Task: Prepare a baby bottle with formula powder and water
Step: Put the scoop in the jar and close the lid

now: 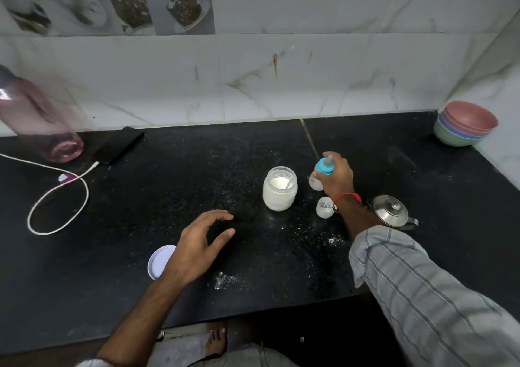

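Head view, right of centre: my right hand [336, 176] clamped around the baby bottle [318, 179] on the bench [140, 254], probably steadying it beside the open formula jar [279, 188]; my left hand [201, 244] hovered empty, fingers apart, lower centre.

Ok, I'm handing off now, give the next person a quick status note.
Right hand: gripping the baby bottle by its blue teat collar, upright on the counter.
Left hand: open, empty, above the counter.
Formula jar: open, scoop inside, left of the bottle; its lid lies by the left hand. Steel kettle sits right of the wrist.
Bottle contents: cannot tell.
Left: confirm fill, close jar.
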Demonstrator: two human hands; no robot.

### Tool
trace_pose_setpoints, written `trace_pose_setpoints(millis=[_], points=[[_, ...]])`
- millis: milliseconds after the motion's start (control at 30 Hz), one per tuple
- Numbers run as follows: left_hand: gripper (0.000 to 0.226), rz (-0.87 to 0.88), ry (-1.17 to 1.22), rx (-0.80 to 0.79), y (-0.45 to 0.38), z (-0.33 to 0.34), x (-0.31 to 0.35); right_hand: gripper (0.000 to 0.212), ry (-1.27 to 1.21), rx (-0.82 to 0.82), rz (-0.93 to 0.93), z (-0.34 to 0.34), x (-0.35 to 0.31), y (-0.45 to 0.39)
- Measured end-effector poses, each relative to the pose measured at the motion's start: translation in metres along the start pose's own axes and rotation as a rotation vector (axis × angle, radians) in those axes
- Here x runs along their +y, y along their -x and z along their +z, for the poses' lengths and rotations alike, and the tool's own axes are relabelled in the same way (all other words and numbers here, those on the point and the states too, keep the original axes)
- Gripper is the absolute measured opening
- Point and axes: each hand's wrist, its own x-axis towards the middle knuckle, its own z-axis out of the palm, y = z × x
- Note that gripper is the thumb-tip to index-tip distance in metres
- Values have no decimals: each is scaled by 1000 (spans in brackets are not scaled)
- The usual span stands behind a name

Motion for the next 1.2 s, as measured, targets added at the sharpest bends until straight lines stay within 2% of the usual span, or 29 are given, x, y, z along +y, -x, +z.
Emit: trace_pose_setpoints(millis=[233, 333, 433, 500, 667, 767, 867, 967, 1200], points=[[33, 7, 0, -21, -11, 0, 0, 71, -19, -20, 90, 0, 2, -8], [39, 15, 4, -37, -17, 1, 3, 82, 48, 96, 111, -1, -8, 2], [53, -29, 32, -50, -23, -2, 5, 64, 71, 297, -134, 5, -26, 30], [60, -49, 42, -66, -25, -6, 5, 53, 47, 312, -293, 13, -40, 51], [69, -87, -184, -129, -13, -18, -8, 42, -117, 189, -504, 45, -63, 105], [85, -267, -398, -156, 5, -23, -24, 39, -128, 57, -561, 68, -72, 136], [100, -486, -494, -174, 30, -25, -40, 39, -113, -92, -532, 87, -75, 159], [95, -608, -520, -137, 49, -25, -51, 39, -117, -158, -494, 99, -73, 176], [72, -563, -469, -101, 56, -17, -56, 39, -87, -250, -469, 102, -71, 190]])
